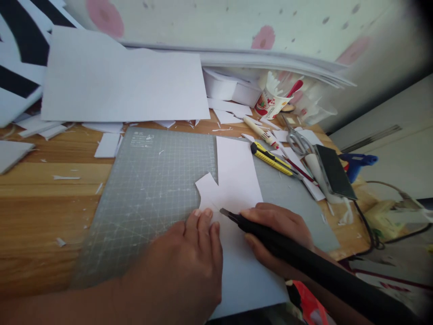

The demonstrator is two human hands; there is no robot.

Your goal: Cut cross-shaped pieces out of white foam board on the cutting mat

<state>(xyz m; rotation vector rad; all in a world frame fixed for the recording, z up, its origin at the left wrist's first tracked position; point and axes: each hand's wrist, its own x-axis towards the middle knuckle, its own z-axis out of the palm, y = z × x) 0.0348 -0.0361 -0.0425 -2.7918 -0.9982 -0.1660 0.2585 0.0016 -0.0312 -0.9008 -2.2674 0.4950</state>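
A white sheet of board [237, 180] lies on the grey gridded cutting mat [162, 171]. At its left side, a small cut-out flap [209, 192] has curved edges and a notch beside it. My left hand [192, 253] lies with its fingers stretched out over the board, fingertips pressing near the flap. My right hand [280, 230] grips a black craft knife [270, 237] with a thick handle. The blade tip touches the board just right of my left fingertips, near a thin line. The board's near part reaches past the mat's front edge.
A large white sheet [125, 85] stands behind the mat. To the right lie a yellow utility knife [272, 159], scissors [299, 142], a dark flat device [334, 171] and a blue-handled tool [358, 164]. A paper cup [270, 101] stands at the back; white scraps [108, 145] litter the wooden table [57, 180].
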